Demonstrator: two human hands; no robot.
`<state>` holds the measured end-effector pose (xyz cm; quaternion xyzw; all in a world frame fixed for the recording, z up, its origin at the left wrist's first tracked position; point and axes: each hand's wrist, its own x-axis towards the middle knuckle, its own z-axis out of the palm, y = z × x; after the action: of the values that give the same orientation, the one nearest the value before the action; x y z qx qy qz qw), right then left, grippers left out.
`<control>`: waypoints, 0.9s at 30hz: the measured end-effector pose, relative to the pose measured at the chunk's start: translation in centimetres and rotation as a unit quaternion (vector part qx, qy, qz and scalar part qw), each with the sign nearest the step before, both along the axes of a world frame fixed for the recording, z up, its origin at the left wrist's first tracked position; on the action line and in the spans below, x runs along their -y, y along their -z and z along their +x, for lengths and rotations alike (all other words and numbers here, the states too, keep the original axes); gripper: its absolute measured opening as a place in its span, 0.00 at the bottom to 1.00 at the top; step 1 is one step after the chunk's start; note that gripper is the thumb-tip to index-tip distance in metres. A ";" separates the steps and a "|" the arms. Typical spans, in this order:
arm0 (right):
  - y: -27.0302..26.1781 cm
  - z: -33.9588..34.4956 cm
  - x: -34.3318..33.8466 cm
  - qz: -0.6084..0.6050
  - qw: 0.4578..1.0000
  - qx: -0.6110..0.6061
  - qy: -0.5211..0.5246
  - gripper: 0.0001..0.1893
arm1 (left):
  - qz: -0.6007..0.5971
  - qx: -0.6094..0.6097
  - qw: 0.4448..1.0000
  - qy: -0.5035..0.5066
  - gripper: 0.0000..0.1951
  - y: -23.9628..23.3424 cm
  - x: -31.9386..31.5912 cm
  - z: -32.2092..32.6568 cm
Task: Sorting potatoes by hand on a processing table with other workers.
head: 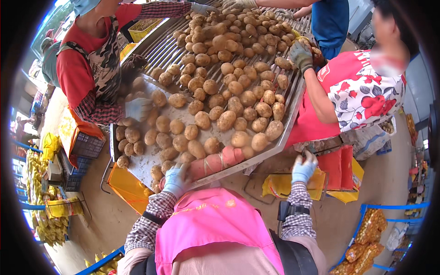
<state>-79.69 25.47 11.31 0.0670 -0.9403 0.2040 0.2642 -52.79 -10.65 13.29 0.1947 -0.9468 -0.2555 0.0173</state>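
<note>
Many potatoes lie on a metal sorting table with a slatted roller part behind. My left hand, in a light blue glove, rests at the near edge, against the left end of a red wrapped roll and beside a few potatoes; whether it grips anything is hidden. My right hand, in a similar glove, is off the table to the right, fingers spread, above a yellow bag and left of a red-lined container. Nothing shows in it.
A co-worker at the left has a gloved hand among potatoes; another at the right reaches in with a gloved hand. A third stands at the far side. An orange bag hangs below the table's left edge. Blue-framed racks hold filled net bags.
</note>
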 end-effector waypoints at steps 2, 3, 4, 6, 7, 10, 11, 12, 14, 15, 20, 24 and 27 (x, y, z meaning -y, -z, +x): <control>-0.6 0.0 6.4 -0.069 0.956 0.121 -0.257 0.18 | -0.009 0.002 1.000 -0.005 0.18 0.4 0.3 -0.2; -0.5 0.6 10.2 0.018 0.948 0.102 -0.302 0.21 | 0.004 0.013 1.000 -0.003 0.18 0.3 0.4 -0.2; -0.7 1.2 13.4 0.069 0.925 0.088 -0.362 0.25 | 0.016 0.021 1.000 -0.003 0.17 0.2 0.6 -0.3; -1.2 2.2 18.5 0.216 0.910 0.155 -0.318 0.27 | 0.030 0.009 0.999 -0.010 0.18 0.0 0.6 0.0; -1.4 2.0 20.4 0.221 0.902 0.197 -0.315 0.28 | 0.044 -0.001 0.999 -0.018 0.19 0.0 0.5 0.1; -1.6 3.1 24.6 0.174 0.892 0.268 -0.320 0.27 | 0.022 -0.051 0.998 -0.014 0.18 0.5 -0.1 0.6; -1.6 3.7 25.1 0.131 0.870 0.285 -0.380 0.25 | 0.022 -0.047 0.998 -0.018 0.18 0.7 -0.1 0.7; -1.5 4.4 25.1 0.137 0.856 0.245 -0.434 0.23 | 0.019 -0.056 0.998 -0.024 0.18 0.9 -0.2 0.8; -1.1 5.3 24.0 0.101 0.848 0.179 -0.489 0.21 | 0.030 -0.068 0.997 -0.027 0.19 1.1 0.0 1.3; -1.0 4.9 23.2 -0.014 0.821 0.241 -0.517 0.20 | 0.015 -0.036 0.999 -0.031 0.17 1.0 0.0 1.7; -1.2 2.2 19.1 0.032 0.919 0.359 -0.157 0.39 | 0.002 -0.073 0.997 -0.034 0.18 1.0 0.0 3.0; -3.2 1.3 22.3 0.081 0.849 0.455 -0.254 0.43 | -0.027 -0.119 0.992 -0.026 0.21 1.7 0.2 2.9; -5.2 2.6 26.1 0.177 0.808 0.465 -0.316 0.44 | -0.041 -0.147 0.988 -0.015 0.23 1.9 0.6 2.8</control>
<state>-77.06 -0.65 16.48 0.3036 -0.8973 0.1134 -0.2997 -49.94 -11.29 11.41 0.1686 -0.9407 -0.2418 0.1679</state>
